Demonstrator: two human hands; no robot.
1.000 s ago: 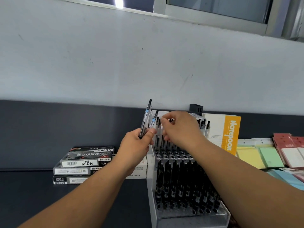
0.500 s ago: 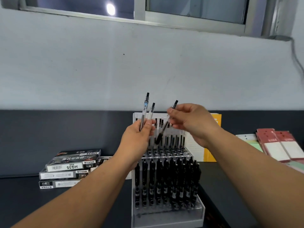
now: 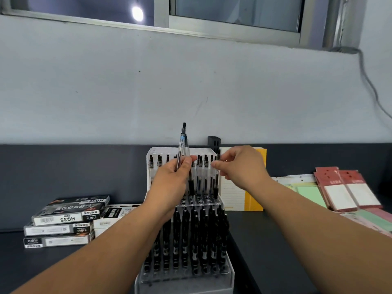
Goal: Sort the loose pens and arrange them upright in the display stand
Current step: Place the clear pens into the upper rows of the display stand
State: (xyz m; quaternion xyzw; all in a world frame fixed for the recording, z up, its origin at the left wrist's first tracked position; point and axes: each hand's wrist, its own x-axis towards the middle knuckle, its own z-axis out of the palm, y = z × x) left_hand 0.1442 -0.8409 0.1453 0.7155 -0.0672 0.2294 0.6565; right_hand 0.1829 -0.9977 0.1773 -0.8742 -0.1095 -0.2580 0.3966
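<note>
At the lower left of the frame we see a stack of black pen boxes [image 3: 63, 221] on the dark table [image 3: 42, 272]. Just right of it lie white boxes [image 3: 115, 215], and the left forearm covers a part of them.

Near the centre, the left hand [image 3: 171, 183] grips two clear pens [image 3: 182, 149] between thumb and fingers. They stand almost upright, and their tops rise above the back panel of the stand into the middle of the frame.

Below and behind this hand is the display stand [image 3: 184, 287], white and clear, at the lower centre. Its front tiers are full of black pens [image 3: 195, 234], all upright. The upper back row also holds upright pens, with some gaps between them on its left part.

At the right end of this back row stands a single pen [image 3: 216, 183], upright and just beside its neighbours. The right hand [image 3: 239, 168] pinches its upper part with thumb and forefinger, and the other fingers are curled. The view is a little blurred there.

A small black holder [image 3: 214, 142] stands against the wall above the stand. Behind the right hand an orange notebook [image 3: 254, 200] leans upright. At the right edge lie green sticky notes [image 3: 307, 194] and red packs [image 3: 347, 187]. A grey cable [image 3: 369, 81] runs down the wall at the upper right.
</note>
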